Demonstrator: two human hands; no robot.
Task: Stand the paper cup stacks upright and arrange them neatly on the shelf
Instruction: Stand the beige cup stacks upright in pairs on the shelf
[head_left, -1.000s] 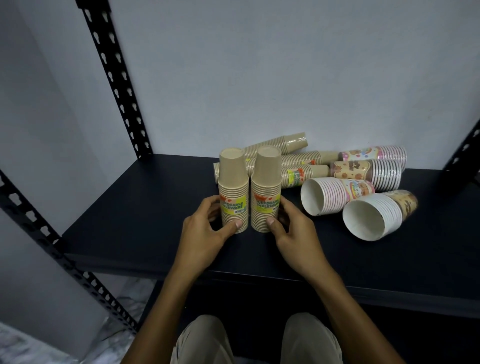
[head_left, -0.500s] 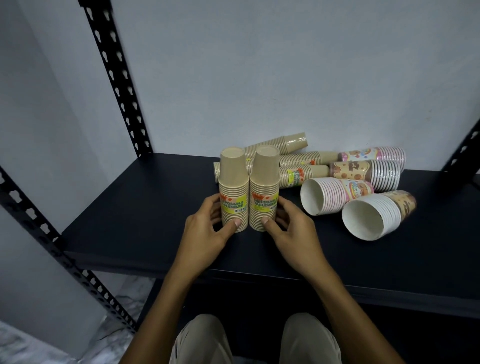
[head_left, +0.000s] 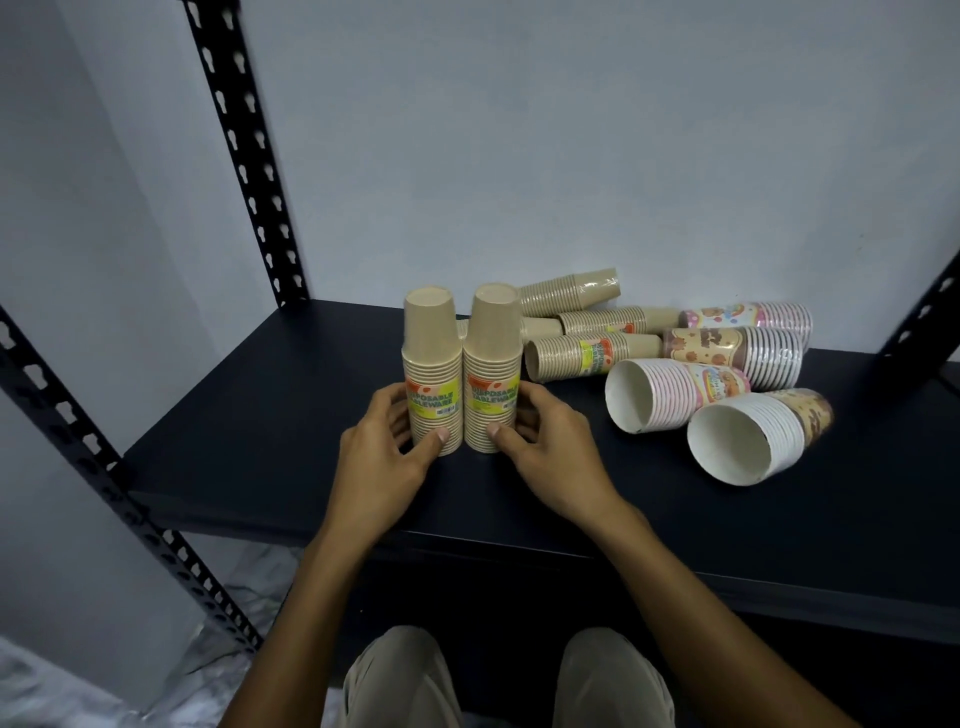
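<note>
The left hand (head_left: 382, 457) grasps the left upright brown stack (head_left: 432, 371) and the right hand (head_left: 550, 452) grasps the right upright brown stack (head_left: 492, 371); the two stacks touch, near the front of the dark shelf (head_left: 260, 415). Behind and to the right lie toppled brown stacks (head_left: 587, 353) and patterned stacks (head_left: 737, 431), open mouths showing white insides. A pale wall (head_left: 519, 156) stands behind.

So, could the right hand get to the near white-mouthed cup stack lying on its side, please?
Probably yes: the right hand grips an upright stack, but bare shelf lies between it and the stack.
</note>
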